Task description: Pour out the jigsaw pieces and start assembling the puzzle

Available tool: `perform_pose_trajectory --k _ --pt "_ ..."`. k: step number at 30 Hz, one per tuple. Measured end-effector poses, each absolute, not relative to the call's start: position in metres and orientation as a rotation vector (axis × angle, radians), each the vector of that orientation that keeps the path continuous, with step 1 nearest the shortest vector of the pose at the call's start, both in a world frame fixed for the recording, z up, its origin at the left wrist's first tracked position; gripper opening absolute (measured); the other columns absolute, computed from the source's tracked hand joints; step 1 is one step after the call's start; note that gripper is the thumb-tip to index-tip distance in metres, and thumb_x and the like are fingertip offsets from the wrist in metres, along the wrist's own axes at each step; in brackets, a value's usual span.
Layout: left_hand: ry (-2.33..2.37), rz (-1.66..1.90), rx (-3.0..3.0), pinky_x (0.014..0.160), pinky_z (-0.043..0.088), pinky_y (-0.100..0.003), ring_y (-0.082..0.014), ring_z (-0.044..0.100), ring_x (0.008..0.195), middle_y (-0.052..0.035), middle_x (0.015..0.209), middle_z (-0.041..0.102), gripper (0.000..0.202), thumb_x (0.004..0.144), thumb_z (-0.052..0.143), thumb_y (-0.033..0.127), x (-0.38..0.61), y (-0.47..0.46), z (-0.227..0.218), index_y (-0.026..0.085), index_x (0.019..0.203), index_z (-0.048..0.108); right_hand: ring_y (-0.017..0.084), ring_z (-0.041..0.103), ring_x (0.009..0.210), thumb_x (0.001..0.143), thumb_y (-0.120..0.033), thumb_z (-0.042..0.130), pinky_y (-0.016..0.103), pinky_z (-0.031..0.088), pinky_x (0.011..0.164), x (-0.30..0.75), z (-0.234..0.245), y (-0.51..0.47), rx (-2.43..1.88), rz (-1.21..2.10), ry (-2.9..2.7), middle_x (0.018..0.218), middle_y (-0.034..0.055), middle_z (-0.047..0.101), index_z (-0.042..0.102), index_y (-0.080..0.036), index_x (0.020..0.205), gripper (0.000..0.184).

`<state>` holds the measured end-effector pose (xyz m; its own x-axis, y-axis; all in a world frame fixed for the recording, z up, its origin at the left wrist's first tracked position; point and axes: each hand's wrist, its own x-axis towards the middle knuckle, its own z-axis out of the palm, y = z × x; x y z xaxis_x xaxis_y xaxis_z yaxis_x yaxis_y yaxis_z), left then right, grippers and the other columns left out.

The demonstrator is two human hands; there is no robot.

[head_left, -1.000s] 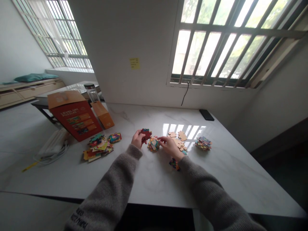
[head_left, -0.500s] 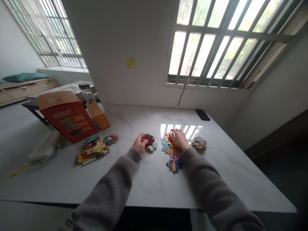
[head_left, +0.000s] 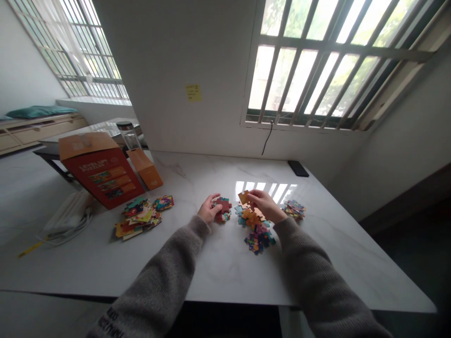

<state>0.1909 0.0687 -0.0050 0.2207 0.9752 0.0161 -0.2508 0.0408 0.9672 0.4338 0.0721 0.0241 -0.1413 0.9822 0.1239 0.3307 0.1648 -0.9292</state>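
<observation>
My left hand [head_left: 208, 209] has its thumb on a dark red jigsaw piece [head_left: 222, 205], at the edge of a small cluster of pieces. How many pieces it grips is hidden. Between the thumb and fingers of my right hand [head_left: 264, 203] is an orange-brown jigsaw piece [head_left: 243, 197], raised and tilted. Below that hand lie orange jigsaw pieces [head_left: 250, 217] and light blue ones, with a purple and dark blue group [head_left: 259, 240] nearer to me. A small pile of jigsaw pieces [head_left: 294, 210] sits just right of my right wrist.
To the left lie a larger heap of pieces [head_left: 139, 219] and a smaller one [head_left: 163, 202]. Behind them stand a red puzzle box [head_left: 102, 173], an orange carton [head_left: 145, 169] and a glass bottle [head_left: 128, 136]. A white cable [head_left: 72, 232] lies far left; a black phone [head_left: 298, 168] rests back right.
My right hand has lifted an orange-brown piece off the middle pile, uncovering the pieces beneath. The left hand stays at the red piece, with its fingers a little more extended.
</observation>
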Motion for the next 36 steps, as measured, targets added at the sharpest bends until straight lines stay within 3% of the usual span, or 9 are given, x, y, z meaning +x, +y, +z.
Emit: perform_pose_trajectory --k 2,4,8,11,14,17,23,29,36 --pt "0.843 1.165 1.113 0.053 0.054 -0.027 -0.0228 0.071 0.073 -0.0131 0.103 0.067 0.062 0.066 0.071 0.025 0.187 0.070 -0.003 0.015 0.122 0.046 0.011 0.049 0.045 0.085 -0.048 0.057 0.024 0.042 0.047 0.425 0.027 0.062 -1.267 1.019 -1.554 0.053 -0.0050 0.050 0.060 -0.016 0.085 0.032" --pt "0.829 1.252 1.100 0.052 0.053 -0.026 -0.0228 0.071 0.074 -0.0126 0.101 0.067 0.061 0.068 0.069 0.027 0.180 0.074 0.000 0.015 0.123 0.045 0.011 0.049 0.046 0.085 -0.047 0.058 0.024 0.040 0.048 0.414 0.029 0.054 -1.317 0.824 -1.605 0.055 -0.0040 0.051 0.058 -0.018 0.081 0.029" --pt "0.899 1.439 1.035 0.042 0.046 -0.021 -0.0182 0.068 0.065 -0.0098 0.094 0.067 0.050 0.068 0.065 0.027 0.166 0.081 0.004 0.015 0.113 0.046 0.013 0.055 0.068 0.093 -0.034 0.053 0.026 0.045 0.065 0.380 0.029 0.040 -1.189 0.321 -1.937 0.082 0.0040 0.059 0.060 -0.019 0.082 0.019" --pt "0.924 1.405 1.053 0.041 0.047 -0.022 -0.0162 0.065 0.060 -0.0076 0.088 0.067 0.044 0.067 0.067 0.029 0.165 0.079 0.003 0.014 0.104 0.049 0.015 0.056 0.080 0.096 -0.022 0.048 0.028 0.044 0.075 0.358 0.025 0.032 -1.074 0.175 -2.248 0.097 0.0068 0.060 0.063 -0.020 0.093 0.016" --pt "0.911 1.348 1.084 0.046 0.052 -0.026 -0.0188 0.068 0.064 -0.0084 0.093 0.068 0.046 0.066 0.071 0.034 0.170 0.073 0.003 0.014 0.102 0.050 0.019 0.055 0.091 0.092 -0.020 0.054 0.032 0.043 0.083 0.353 0.020 0.031 -1.025 0.134 -2.384 0.101 0.0077 0.061 0.065 -0.021 0.094 0.012" --pt "0.890 1.308 1.109 0.052 0.056 -0.031 -0.0217 0.070 0.068 -0.0095 0.095 0.069 0.053 0.064 0.076 0.040 0.175 0.068 0.005 0.014 0.102 0.050 0.020 0.056 0.091 0.092 -0.025 0.053 0.035 0.043 0.084 0.367 0.020 0.035 -1.103 0.297 -2.159 0.095 0.0073 0.064 0.067 -0.021 0.094 0.014" --pt "0.841 1.326 1.205 0.072 0.057 -0.034 -0.0217 0.071 0.080 -0.0092 0.090 0.073 0.057 0.057 0.084 0.046 0.179 0.062 0.011 0.014 0.094 0.055 0.015 0.060 0.071 0.093 -0.042 0.047 0.027 0.046 0.062 0.387 0.025 0.031 -1.033 1.060 -1.504 0.084 0.0030 0.065 0.060 -0.019 0.111 0.032" --pt "0.827 1.177 1.217 0.058 0.055 -0.030 -0.0168 0.067 0.059 -0.0035 0.072 0.070 0.055 0.057 0.085 0.047 0.186 0.057 0.002 0.014 0.089 0.055 0.013 0.058 0.069 0.085 -0.043 0.063 0.025 0.044 0.055 0.365 0.023 0.018 -0.930 1.157 -1.481 0.086 0.0014 0.063 0.055 -0.022 0.121 0.042" --pt "0.873 1.249 1.178 0.055 0.053 -0.027 -0.0131 0.063 0.055 -0.0029 0.071 0.068 0.051 0.075 0.066 0.054 0.184 0.059 0.007 0.012 0.102 0.059 0.011 0.054 0.058 0.080 -0.044 0.067 0.027 0.045 0.053 0.362 0.010 0.024 -0.870 1.288 -1.136 0.076 0.0004 0.063 0.061 -0.018 0.098 0.032"
